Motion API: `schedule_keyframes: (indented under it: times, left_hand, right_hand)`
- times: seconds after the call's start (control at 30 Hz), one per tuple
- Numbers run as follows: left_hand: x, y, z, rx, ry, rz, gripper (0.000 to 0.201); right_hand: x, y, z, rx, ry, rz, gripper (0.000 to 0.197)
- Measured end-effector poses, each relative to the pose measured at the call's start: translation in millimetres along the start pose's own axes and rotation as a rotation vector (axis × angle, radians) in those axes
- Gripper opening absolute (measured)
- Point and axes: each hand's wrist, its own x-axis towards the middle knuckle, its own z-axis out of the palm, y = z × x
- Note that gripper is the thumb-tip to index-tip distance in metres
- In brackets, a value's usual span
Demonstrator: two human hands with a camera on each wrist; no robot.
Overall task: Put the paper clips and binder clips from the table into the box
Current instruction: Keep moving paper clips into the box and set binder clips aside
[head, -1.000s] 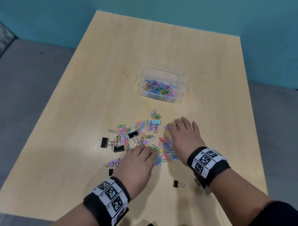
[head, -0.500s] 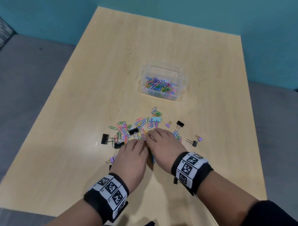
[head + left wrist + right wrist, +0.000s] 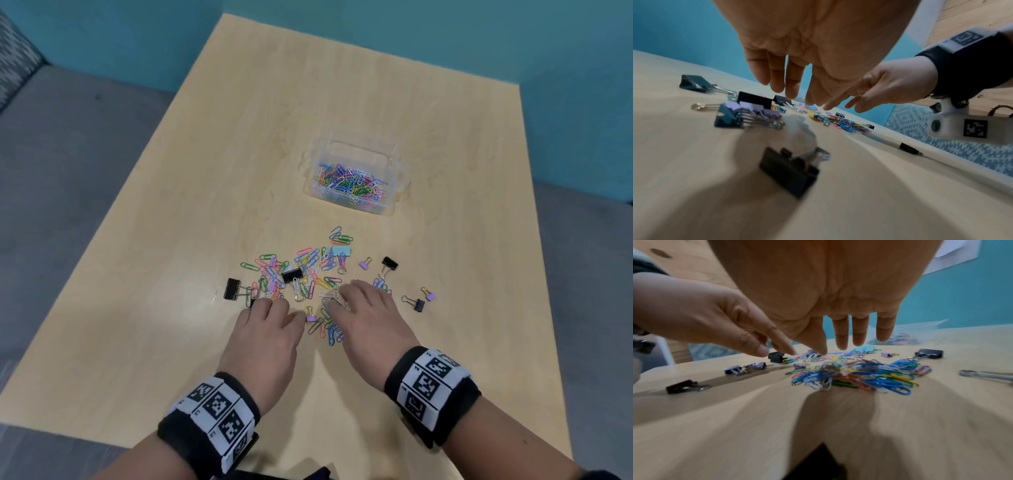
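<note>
Head view, both hands [image 3: 270,329] [image 3: 368,318] spread flat over paper clips [image 3: 329,329], holding nothing

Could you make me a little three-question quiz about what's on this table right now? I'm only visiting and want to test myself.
1. True or false: the clear box already holds coloured paper clips.
2. The light blue binder clip lies: A) in the box, B) at the far edge of the loose pile, C) in a hand.
3. Fill in: both hands hover palm down over the ___, holding nothing.

Key: 1 true; 2 B; 3 table.
</note>
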Motion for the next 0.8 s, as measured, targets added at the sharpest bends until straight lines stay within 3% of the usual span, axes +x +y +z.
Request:
schedule_keyframes:
  times: [0.13,0.3,0.53,0.8]
  left_hand:
    - [2.1,5.4,3.4,-0.010,-0.035,0.016,0.053]
    - [0.0,1.3,4.6,0.016,-0.048,0.033,0.055]
    - [-17.9,-13.8,3.9,0.151,-0.080,0.210,0.064]
    - [-29.3,-25.4,0.6,0.268,-0.088,0.371,0.052]
  right_hand:
    - [-18.7,-6.4,9.9,-0.012,-0.017,-0.023,0.061]
    - [-29.0,-11.3,18.8,-0.042,-0.065,-0.009,0.068]
    - [-19.1,-23.0,10.9,-0.008,-0.031,-0.002,0.061]
    - [0.7,-27.9,10.1,-0.032,-0.097,-0.089,0.062]
